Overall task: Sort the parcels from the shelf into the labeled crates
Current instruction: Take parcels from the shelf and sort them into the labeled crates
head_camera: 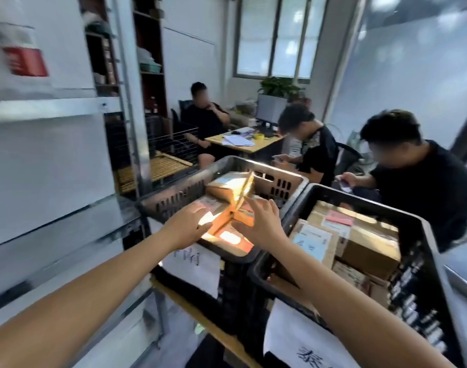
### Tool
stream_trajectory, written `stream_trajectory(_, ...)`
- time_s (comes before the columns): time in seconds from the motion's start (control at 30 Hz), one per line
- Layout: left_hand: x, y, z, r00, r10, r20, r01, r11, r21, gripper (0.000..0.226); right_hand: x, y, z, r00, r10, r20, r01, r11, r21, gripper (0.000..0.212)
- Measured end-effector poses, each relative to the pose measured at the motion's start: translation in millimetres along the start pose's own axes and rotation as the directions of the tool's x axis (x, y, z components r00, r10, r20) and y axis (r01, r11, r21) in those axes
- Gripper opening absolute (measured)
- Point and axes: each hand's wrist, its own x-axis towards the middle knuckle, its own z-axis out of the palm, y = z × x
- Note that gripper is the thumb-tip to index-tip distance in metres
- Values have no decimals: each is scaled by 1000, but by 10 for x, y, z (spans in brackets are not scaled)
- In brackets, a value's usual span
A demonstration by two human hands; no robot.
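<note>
Two black plastic crates stand side by side in front of me. The left crate (174, 195) carries a white paper label (197, 266) and holds several cardboard parcels. My left hand (192, 224) and my right hand (258, 221) reach into it with fingers spread, on either side of a small brightly lit brown parcel (228, 216). Whether either hand grips that parcel is not clear. A larger parcel (227, 185) lies behind it. The right crate (423, 301), also labeled (301, 341), is full of brown boxes (365, 243).
A metal shelf unit (54, 110) runs along my left, its post (131, 102) close to the left crate. Three seated people are behind the crates around a wooden desk (243, 144) with papers and a monitor. A wire cage (174, 139) stands beyond the shelf.
</note>
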Motion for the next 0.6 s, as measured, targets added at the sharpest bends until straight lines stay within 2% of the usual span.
stream_trajectory(0.27,-1116,-790,-319,945,-314,-94,312,950,-29,62,81,-1170,464,956,-268,117,271,963,-9,72)
stream_trajectory(0.47,-2450,-1263,-551,842,-510,-175,519,855,6,53,-327,-2359,1096,838,-497,226,488,867,96,74)
stream_trajectory(0.6,-3619,-1524,-713,740,-643,-196,659,751,24,55,-953,-3244,1540,753,-596,280,575,802,162,74)
